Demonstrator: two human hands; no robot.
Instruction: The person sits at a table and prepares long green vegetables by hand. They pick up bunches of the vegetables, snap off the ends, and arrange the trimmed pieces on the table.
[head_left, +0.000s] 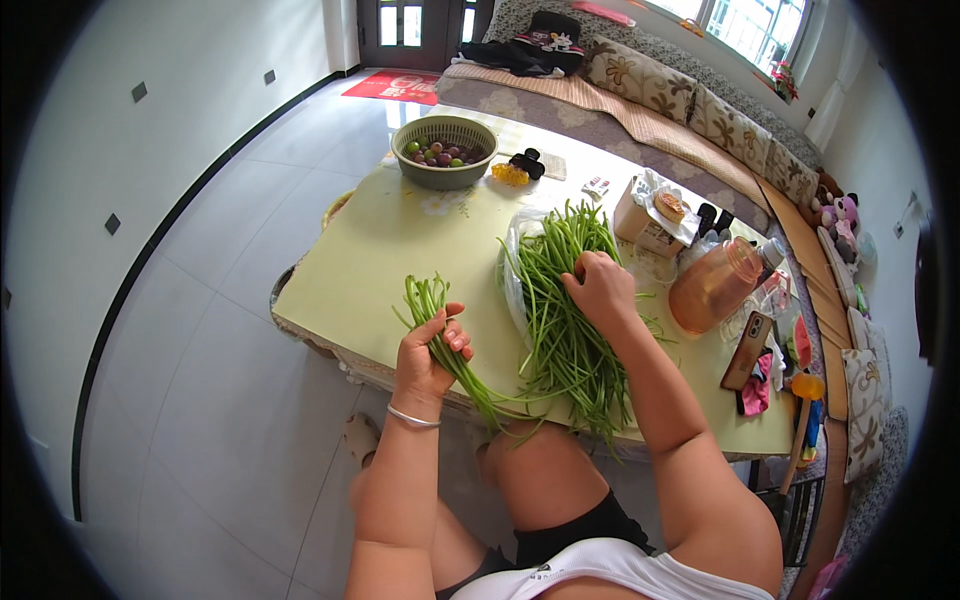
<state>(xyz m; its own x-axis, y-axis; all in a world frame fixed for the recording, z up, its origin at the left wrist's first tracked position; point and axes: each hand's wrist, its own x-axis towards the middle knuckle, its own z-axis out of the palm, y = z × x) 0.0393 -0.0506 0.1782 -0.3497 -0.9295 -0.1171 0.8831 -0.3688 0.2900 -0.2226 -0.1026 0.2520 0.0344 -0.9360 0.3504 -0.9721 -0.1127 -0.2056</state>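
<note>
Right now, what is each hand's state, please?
Left hand: closed, holding green stems.
Right hand: at the stem pile; whether closed cannot be told.

Def somebody's living room: long sofa (500, 97) with floral cushions (640, 78), plush toys (843, 213), red doormat (395, 86) by the door (437, 40).

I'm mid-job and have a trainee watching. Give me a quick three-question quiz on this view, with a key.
1. What is the left hand holding?
2. True or false: the phone lies to the right of the stem pile.
3. Where are the round fruits?
A) On the doormat
B) In the grey-green basket
C) On the sofa cushions

Key: 1. A bunch of green stems; 2. True; 3. B.
</note>
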